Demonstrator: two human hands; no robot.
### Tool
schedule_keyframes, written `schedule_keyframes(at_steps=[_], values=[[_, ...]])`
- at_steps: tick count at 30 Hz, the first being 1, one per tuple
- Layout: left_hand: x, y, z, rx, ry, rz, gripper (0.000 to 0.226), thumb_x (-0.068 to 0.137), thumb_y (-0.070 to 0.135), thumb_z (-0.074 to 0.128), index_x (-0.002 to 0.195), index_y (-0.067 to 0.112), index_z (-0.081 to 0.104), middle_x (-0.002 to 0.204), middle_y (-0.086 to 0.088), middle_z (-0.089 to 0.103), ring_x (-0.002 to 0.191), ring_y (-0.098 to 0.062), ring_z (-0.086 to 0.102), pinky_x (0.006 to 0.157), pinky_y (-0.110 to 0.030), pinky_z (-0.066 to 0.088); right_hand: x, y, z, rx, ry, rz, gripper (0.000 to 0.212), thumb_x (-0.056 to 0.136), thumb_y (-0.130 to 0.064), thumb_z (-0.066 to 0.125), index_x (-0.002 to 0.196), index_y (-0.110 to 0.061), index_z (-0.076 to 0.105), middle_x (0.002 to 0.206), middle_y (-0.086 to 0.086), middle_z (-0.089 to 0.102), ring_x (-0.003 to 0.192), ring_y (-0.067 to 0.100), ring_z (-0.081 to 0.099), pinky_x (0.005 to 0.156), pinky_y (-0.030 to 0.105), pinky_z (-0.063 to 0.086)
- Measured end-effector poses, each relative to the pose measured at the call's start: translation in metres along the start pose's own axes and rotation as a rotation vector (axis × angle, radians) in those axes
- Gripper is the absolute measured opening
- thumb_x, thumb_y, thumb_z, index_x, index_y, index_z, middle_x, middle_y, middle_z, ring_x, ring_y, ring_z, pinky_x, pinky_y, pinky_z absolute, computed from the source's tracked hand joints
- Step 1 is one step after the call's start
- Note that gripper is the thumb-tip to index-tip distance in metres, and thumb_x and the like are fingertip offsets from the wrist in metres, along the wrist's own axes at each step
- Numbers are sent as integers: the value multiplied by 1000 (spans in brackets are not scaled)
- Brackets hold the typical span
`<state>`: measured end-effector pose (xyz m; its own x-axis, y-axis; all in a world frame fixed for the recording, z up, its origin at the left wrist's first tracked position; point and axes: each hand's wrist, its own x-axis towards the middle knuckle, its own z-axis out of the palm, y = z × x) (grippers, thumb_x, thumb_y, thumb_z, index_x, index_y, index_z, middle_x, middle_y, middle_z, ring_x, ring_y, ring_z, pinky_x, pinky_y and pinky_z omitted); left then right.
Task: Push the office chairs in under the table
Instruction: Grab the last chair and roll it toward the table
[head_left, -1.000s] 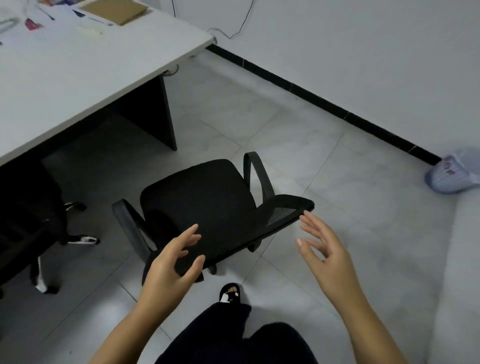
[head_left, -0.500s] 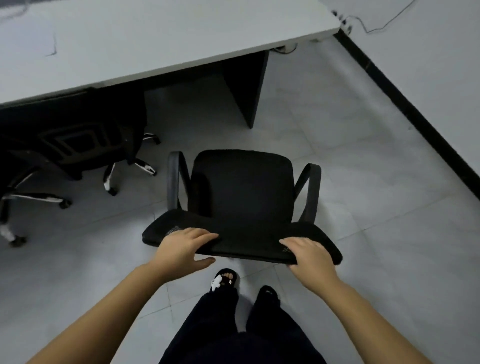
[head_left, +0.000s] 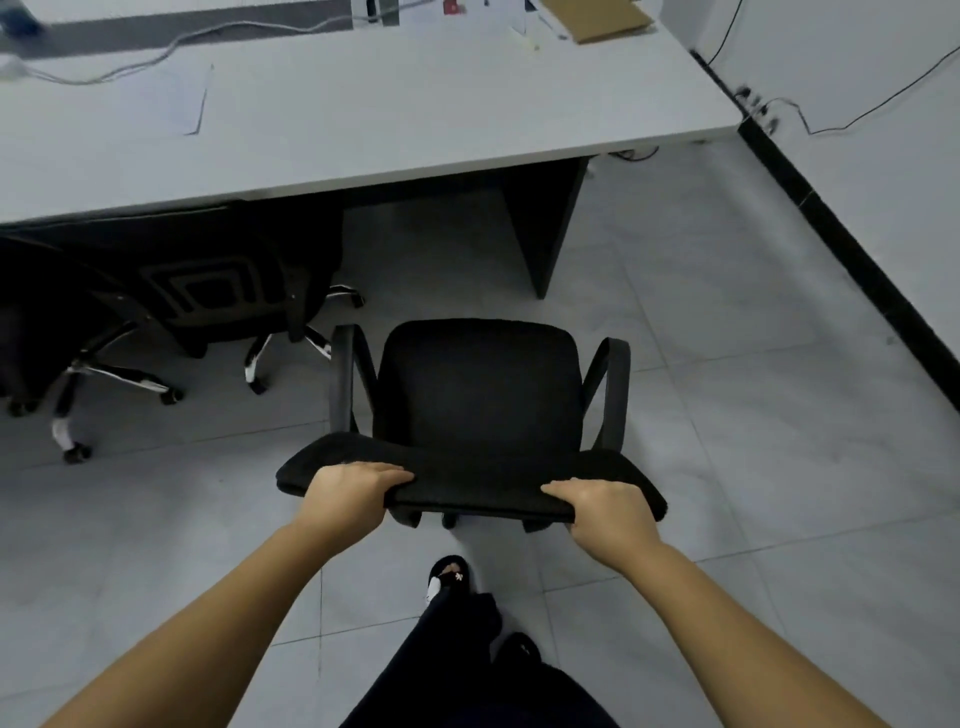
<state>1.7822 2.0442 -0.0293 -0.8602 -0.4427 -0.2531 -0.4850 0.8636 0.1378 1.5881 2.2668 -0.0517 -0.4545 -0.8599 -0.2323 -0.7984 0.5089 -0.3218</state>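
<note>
A black office chair with two armrests stands on the tiled floor just in front of me, its seat facing the white table. My left hand grips the left part of the backrest's top edge. My right hand grips the right part of the same edge. The chair's seat front lies a short way from the table's near edge, beside the dark table leg. A second black chair stands at the left, its back tucked under the table.
A third chair's wheeled base shows at the far left. Cables, papers and a cardboard sheet lie on the table. A wall with a black skirting runs along the right. My feet are right behind the chair.
My hands went from hovering apart to gripping the backrest's top edge. The chair now faces the table squarely, and it and I have come closer to the table.
</note>
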Motion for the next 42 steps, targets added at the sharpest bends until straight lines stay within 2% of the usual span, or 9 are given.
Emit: schedule_keyframes(at_steps=[3,7,9,13,19,27,35,39,42], values=[[36,-8,-8,44,-17,7,48,88,10,50,127,38,52,133,16,56,125,-9,50,90,-23,44,25,8,-10,12,64,16,43,67,-7,75,104,-27,69,95,-1,75,78,22,71,62,29,55],[98,-24,-28,18,-22,-24,48,89,10,46,126,39,53,133,14,57,125,-11,50,90,-27,44,83,12,-41,-5,-9,12,38,84,-14,57,117,-33,61,110,-3,70,96,21,65,78,30,51],[128,-34,-35,17,-29,-32,48,89,9,45,126,38,53,133,13,57,125,-12,50,91,-29,45,113,18,-51,-24,-33,40,37,85,-15,54,115,-36,61,108,-4,71,94,20,64,78,32,51],[185,-52,-52,26,-36,-13,46,91,7,43,127,34,53,134,10,57,125,-14,50,90,-30,44,170,28,-67,-33,-38,72,34,85,-17,52,109,-39,63,100,-4,73,88,17,64,75,32,52],[236,-77,-66,30,-36,-49,47,90,8,47,127,36,52,132,13,58,123,-12,51,88,-27,45,233,33,-90,-30,-54,68,37,87,-20,53,121,-36,57,119,-8,66,106,15,61,85,27,47],[295,-101,-91,26,-45,-135,47,92,12,44,131,38,48,137,15,53,128,-9,46,90,-25,44,319,46,-114,-37,-102,-41,39,88,-19,50,125,-33,54,123,-5,63,107,17,60,84,27,45],[339,-97,-99,-40,10,-257,45,89,11,50,126,37,55,134,12,57,126,-9,49,90,-26,45,389,82,-136,-39,-131,-177,40,86,-17,53,124,-31,56,121,-4,65,105,20,62,84,28,47],[349,-115,-110,-6,-6,-268,46,87,12,52,123,41,56,132,15,57,127,-6,48,91,-23,45,402,76,-127,39,-36,-232,42,79,-6,61,117,-24,62,114,0,69,106,20,64,83,31,52],[352,-120,-111,-23,-29,-307,45,89,13,51,123,41,55,134,12,57,127,-6,48,90,-23,44,416,73,-126,29,-107,-246,47,84,-4,52,126,-24,54,127,-1,61,122,18,53,94,32,46]])
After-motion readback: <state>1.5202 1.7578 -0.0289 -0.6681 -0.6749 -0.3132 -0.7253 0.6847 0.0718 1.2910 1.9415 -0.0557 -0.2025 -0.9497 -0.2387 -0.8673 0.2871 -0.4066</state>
